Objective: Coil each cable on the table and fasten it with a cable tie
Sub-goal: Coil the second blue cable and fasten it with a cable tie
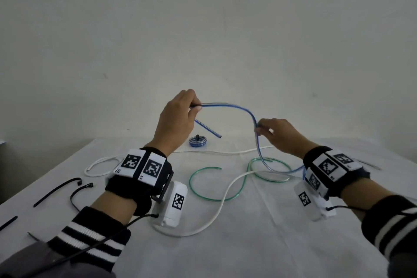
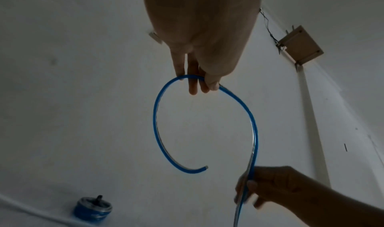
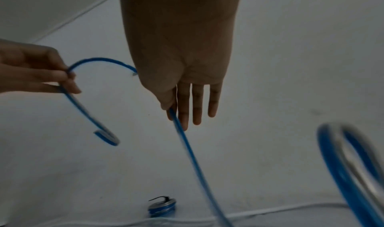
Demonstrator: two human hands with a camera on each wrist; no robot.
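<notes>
A blue cable (image 1: 239,108) arcs in the air between my two hands above the white table. My left hand (image 1: 178,117) pinches it near its free end (image 1: 220,136), which curls back under the hand; in the left wrist view the blue cable (image 2: 249,115) forms an open loop below my fingertips (image 2: 212,85). My right hand (image 1: 274,134) pinches the same cable further along between thumb and forefinger, other fingers straight, as the right wrist view shows at the blue cable (image 3: 187,142). Its remainder drops to the table by my right wrist. A green cable (image 1: 204,194) and a white cable (image 1: 225,194) lie loose.
A coiled blue cable fastened with a black tie (image 1: 198,141) sits at the back middle. Another white cable (image 1: 97,165) runs along the far side. Several black cable ties (image 1: 56,189) lie at the left. The table edge (image 1: 45,174) slopes down the left.
</notes>
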